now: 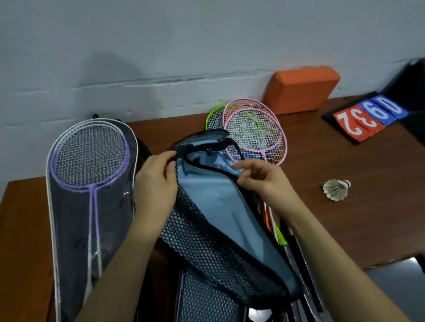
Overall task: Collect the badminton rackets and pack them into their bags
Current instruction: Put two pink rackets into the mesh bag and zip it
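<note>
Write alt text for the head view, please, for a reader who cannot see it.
Two hands hold a blue-and-mesh racket bag at its open zipper: the left hand grips the top edge, the right hand pinches the zipper edge. A clear bag with purple rackets lies left; pink rackets and a shuttlecock lie right.

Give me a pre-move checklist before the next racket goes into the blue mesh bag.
1. Bag mouth open: ok; the blue mesh bag gapes at its top edge.
2. Left hand holds the bag rim: ok, it grips the black edge.
3. Right hand free to fetch a racket: not ok; it pinches the other edge.
4. Loose rackets within sight: ok; the pink rackets lie behind the bag on the table.
5. Bag interior empty: cannot tell.
6. Purple rackets already packed: ok, inside the clear-fronted bag.
</note>
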### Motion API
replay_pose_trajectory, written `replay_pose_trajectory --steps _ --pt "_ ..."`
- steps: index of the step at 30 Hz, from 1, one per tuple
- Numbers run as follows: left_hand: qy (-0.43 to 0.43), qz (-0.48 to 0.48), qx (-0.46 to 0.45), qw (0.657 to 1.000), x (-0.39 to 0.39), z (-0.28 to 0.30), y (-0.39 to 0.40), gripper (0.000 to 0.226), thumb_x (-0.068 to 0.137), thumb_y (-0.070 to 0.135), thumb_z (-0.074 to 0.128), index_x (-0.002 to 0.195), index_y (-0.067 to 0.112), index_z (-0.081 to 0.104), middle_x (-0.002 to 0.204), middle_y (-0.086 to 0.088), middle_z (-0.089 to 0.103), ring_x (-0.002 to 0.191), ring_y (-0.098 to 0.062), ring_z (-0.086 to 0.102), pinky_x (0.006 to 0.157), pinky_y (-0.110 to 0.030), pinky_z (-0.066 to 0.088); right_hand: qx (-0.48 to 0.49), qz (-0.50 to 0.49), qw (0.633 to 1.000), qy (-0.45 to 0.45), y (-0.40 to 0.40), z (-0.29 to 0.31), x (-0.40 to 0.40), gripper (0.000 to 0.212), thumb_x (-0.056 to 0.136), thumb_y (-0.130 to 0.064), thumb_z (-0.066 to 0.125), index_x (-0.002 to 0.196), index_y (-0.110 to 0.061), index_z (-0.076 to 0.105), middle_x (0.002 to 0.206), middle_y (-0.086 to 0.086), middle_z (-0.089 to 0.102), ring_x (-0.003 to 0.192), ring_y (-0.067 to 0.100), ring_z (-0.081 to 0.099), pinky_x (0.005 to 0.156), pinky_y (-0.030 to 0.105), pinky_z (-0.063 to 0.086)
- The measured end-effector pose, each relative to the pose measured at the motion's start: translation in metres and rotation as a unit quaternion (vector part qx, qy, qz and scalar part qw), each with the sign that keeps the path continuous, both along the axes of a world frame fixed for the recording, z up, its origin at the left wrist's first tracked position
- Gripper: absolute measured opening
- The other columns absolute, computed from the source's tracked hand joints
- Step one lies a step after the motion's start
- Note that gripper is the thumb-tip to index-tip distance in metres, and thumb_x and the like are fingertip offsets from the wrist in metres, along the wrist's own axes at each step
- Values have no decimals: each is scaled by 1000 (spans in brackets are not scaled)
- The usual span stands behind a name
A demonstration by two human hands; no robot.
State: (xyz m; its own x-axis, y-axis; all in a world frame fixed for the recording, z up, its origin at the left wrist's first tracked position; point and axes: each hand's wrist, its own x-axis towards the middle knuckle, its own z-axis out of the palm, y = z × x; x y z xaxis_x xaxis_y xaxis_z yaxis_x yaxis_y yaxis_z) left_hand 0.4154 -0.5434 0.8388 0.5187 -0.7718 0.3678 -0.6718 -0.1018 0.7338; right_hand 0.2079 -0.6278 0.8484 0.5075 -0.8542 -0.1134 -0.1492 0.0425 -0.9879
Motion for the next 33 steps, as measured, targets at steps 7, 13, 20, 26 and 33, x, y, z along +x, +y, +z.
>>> replay_pose_trajectory --steps 7,13,20,26,33 --pt "75 -34 105 991 -6 -36 7 31 89 10 56 120 12 61 103 -7 63 88 -16 58 82 -30 49 82 -47 988 119 11 -62 -6 19 83 7 59 100 2 65 71 6 59 71 21 52 71 34 45" --pt "158 -29 82 984 -6 -46 -2 29 85 10 63 115 15 64 90 2 62 71 2 55 68 -3 43 -14 -132 976 172 -25 -77 2 35 90 -13 60 124 -6 57 115 11 61 100 19 57 85 29 43" --pt "139 -27 37 989 -5 -51 -4 25 83 4 65 107 7 66 85 -3 61 65 0 54 64 -6 43 -86 -52 945 313 -74 -111 25 54 94 -37 53 142 -25 35 135 4 54 125 23 47 106 39 15" --pt "116 -11 79 990 -7 -56 -13 27 85 8 63 111 10 65 88 -3 64 69 -7 55 68 -16 49 -135 -83 950 268 -61 -111 24 22 89 -15 61 110 -10 68 103 9 71 96 24 64 99 34 41" --pt "66 -27 95 993 -5 -58 -15 36 84 8 62 120 6 57 83 4 51 63 -8 49 67 -19 43 -86 -111 985 102 -40 -60 45 24 90 -8 58 113 -5 65 95 6 68 72 8 61 68 16 50"
